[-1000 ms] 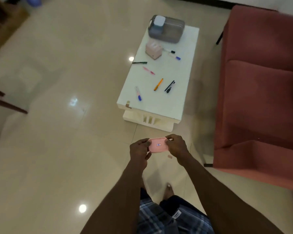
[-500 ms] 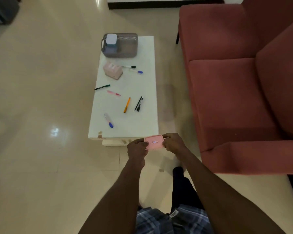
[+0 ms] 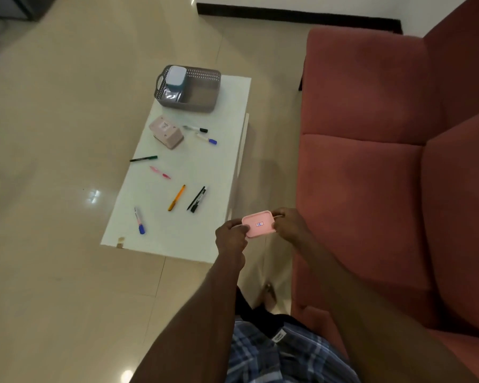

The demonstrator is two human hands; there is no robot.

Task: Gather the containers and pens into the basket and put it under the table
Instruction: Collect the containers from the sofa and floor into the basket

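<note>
Grey perforated basket [image 3: 202, 91], white table [image 3: 183, 239], pink lid [image 3: 259, 224], rust-red sofa [image 3: 371, 167], seemingly blue plaid shorts [image 3: 282, 357]

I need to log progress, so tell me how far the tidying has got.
Done: one white-lidded container sits in the basket on the table. In hand: both the left hand and right hand grip a pink container. Left: the beige container and the pens, such as the orange pen, lie loose; the basket is not yet under the table.

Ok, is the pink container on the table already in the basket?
No, the pink container sits on the white table in front of the grey basket, which holds only a white-lidded container.
</note>
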